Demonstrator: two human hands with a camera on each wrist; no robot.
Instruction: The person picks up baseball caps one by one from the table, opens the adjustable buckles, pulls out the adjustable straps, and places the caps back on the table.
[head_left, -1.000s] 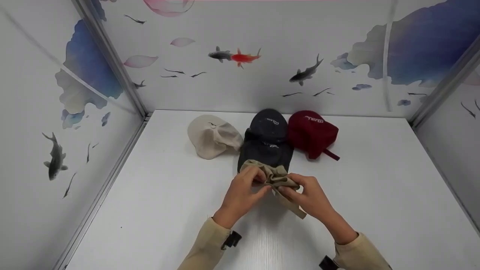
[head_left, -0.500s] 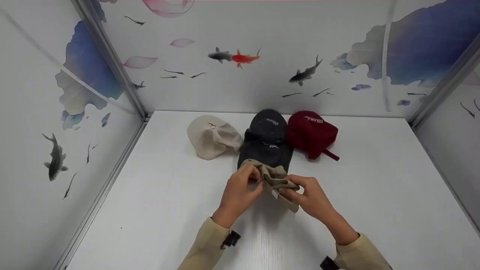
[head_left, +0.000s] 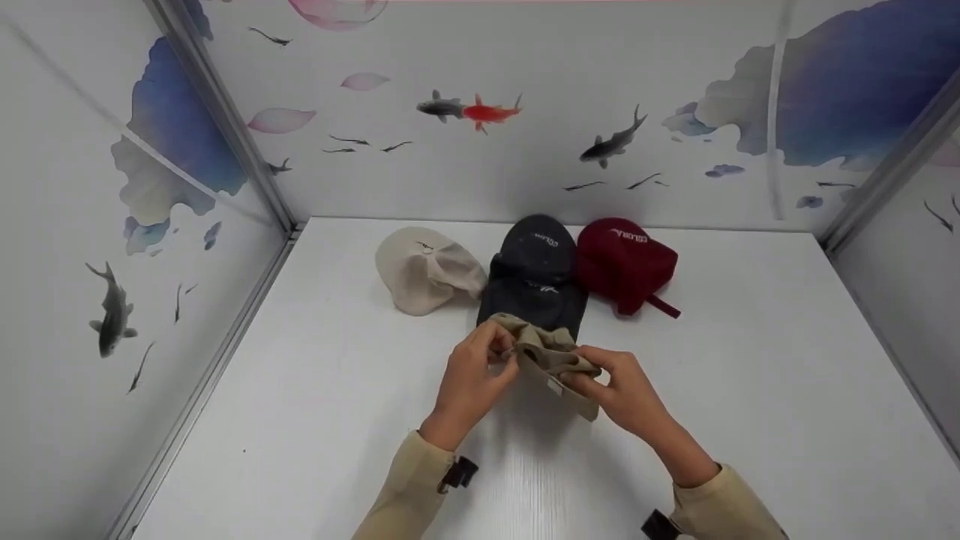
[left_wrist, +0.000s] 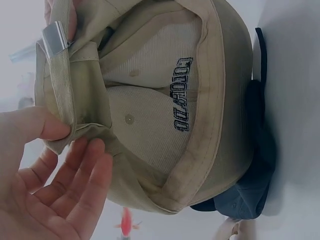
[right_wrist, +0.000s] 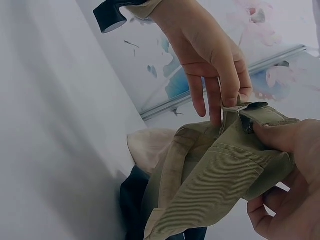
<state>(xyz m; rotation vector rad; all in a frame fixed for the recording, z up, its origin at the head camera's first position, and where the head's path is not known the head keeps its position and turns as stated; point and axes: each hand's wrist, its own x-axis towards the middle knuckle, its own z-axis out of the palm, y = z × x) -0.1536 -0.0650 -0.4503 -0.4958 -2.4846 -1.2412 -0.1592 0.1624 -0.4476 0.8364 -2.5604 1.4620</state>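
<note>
Your left hand (head_left: 466, 375) and right hand (head_left: 626, 390) each pinch the khaki cloth cap (head_left: 544, 337) at its rear, midway between the side edges of the white table (head_left: 300, 420); its narrow strap (left_wrist: 61, 90) spans both grips, silver metal buckle (left_wrist: 55, 39) nearer your right.

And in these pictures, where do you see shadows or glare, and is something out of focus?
Head view: soft shadows and a pale sheen on the white table, below the khaki cap; left wrist view: the metal buckle shines and the red fish print looks soft; right wrist view: dim, with broad grey shadow on the table.
</note>
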